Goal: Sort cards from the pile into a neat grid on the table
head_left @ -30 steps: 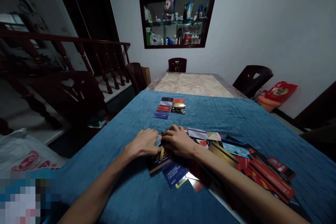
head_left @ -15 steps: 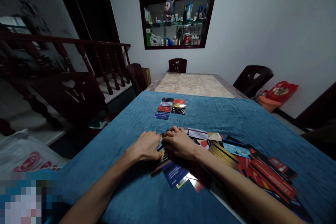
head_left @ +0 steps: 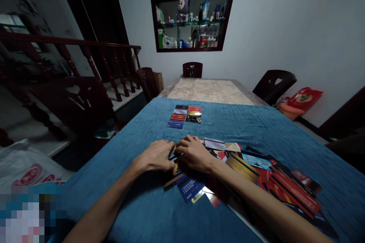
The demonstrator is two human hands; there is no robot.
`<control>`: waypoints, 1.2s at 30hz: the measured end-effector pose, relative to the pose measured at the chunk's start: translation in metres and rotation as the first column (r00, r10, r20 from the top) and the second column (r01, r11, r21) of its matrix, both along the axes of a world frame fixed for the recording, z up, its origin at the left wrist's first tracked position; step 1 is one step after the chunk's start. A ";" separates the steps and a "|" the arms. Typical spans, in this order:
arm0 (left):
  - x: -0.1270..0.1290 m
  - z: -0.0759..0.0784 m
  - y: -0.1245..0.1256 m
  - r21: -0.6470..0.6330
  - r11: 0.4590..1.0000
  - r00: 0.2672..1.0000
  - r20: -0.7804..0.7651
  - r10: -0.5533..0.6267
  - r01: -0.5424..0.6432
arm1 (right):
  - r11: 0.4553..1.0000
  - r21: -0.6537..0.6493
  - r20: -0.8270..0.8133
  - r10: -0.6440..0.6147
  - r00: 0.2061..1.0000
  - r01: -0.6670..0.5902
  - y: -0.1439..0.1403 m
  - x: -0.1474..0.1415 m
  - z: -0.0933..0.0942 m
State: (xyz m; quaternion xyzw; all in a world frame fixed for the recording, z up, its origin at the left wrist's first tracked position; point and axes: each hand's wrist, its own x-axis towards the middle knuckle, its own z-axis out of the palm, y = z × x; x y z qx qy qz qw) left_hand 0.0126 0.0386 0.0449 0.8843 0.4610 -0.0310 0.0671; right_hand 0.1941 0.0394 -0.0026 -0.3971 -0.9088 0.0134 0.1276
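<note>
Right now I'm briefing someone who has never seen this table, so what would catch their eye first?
First, the two bare hands meeting at the table's middle: the left hand and right hand press together on a dark plastic card. Next, the loose heap of red, blue and gold cards spreading rightward over the blue textured cloth. Beyond them, a neat two-column grid of small cards lies farther up the cloth.

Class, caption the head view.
Left hand and right hand meet over scattered cards on a blue tablecloth.
</note>
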 end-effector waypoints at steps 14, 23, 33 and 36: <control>-0.030 -0.006 0.035 -0.224 0.966 0.936 0.349 -0.043 0.128 | 0.994 0.037 -0.171 -0.096 0.981 0.104 0.006 0.003 -0.005; -0.037 -0.004 0.043 -0.215 0.975 0.893 0.448 0.043 0.060 | 0.984 -0.041 -0.295 -0.180 0.939 0.176 0.011 0.007 -0.008; -0.035 -0.007 0.045 -0.134 0.991 0.886 0.463 0.040 0.025 | 0.973 0.057 -0.174 -0.211 0.962 0.224 0.012 0.006 -0.013; -0.035 -0.009 0.045 -0.108 0.994 0.883 0.468 0.024 0.030 | 0.969 0.064 -0.154 -0.225 0.962 0.237 0.012 0.005 -0.014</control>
